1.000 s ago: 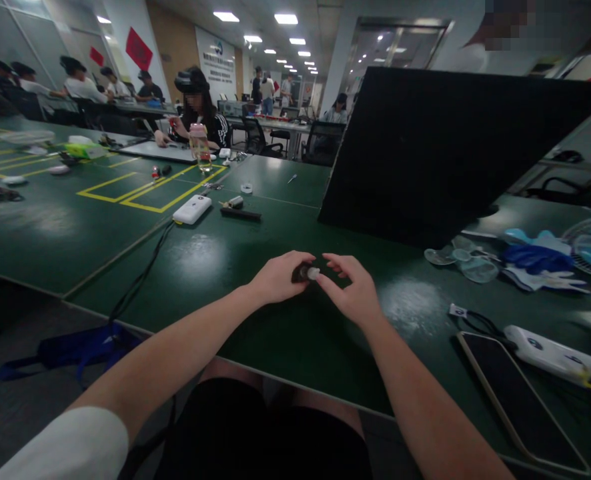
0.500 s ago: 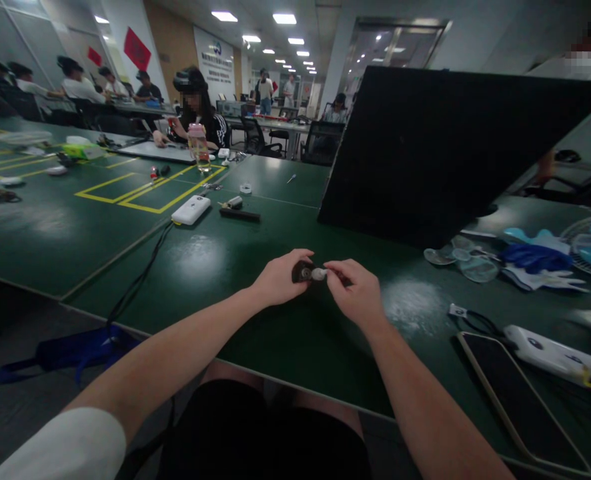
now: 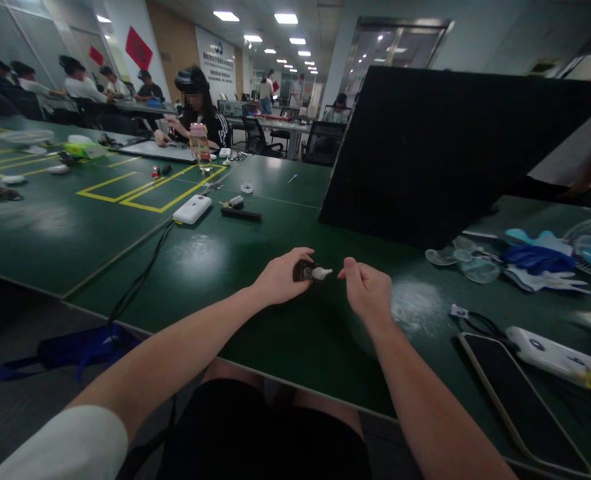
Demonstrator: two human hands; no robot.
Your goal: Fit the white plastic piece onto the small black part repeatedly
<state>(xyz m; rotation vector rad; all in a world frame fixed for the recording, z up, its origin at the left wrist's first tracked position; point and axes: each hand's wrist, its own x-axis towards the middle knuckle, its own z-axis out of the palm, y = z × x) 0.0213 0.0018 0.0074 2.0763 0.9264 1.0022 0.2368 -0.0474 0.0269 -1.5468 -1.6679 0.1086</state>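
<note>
My left hand (image 3: 281,277) is closed around a small dark object with a round grey part at its end. A white piece (image 3: 321,273) with a narrow tip sticks out of it to the right. What the dark object is I cannot make out. Just right of that tip, and apart from it, is my right hand (image 3: 368,288), its fingers curled and the thumb pressed against them. Whatever may be between those fingers is hidden. Both hands are above the green tabletop (image 3: 295,340).
A large black panel (image 3: 440,153) leans at the right. Fan blades (image 3: 468,259), blue and white gloves (image 3: 538,259), a phone (image 3: 523,400) and a white power bank (image 3: 555,351) lie right. Another power bank (image 3: 192,209) and a black bar (image 3: 241,214) lie left. A person sits across the table.
My right hand has drawn back to the right, off the white tip, which now shows uncovered. My left hand stays in place with the dark object.
</note>
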